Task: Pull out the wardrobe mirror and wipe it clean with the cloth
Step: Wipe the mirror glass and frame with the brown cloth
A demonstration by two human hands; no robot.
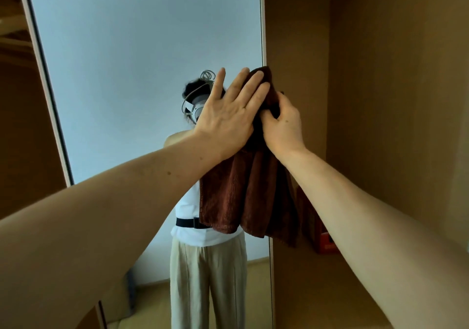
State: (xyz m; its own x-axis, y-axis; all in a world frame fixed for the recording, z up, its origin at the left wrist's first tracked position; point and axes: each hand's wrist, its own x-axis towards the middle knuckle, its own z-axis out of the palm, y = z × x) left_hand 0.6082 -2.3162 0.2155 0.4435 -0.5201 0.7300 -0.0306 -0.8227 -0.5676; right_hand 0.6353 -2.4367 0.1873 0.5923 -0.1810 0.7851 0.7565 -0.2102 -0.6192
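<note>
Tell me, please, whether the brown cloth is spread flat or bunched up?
Bunched at the top: the right hand gathers the cloth, its lower part hanging in loose folds.

Both hands: L [228, 118] flat, R [283, 125] gripping cloth [243, 194] at mirror [142, 49].

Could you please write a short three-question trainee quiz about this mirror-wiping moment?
1. True or false: the left hand lies flat with fingers spread over the cloth.
2. What is the right hand doing? A) resting on the wardrobe wall B) pinching the bunched top of the cloth C) hanging free
3. Near which edge of the mirror is the cloth held?

Key: 1 true; 2 B; 3 the right edge.
</note>
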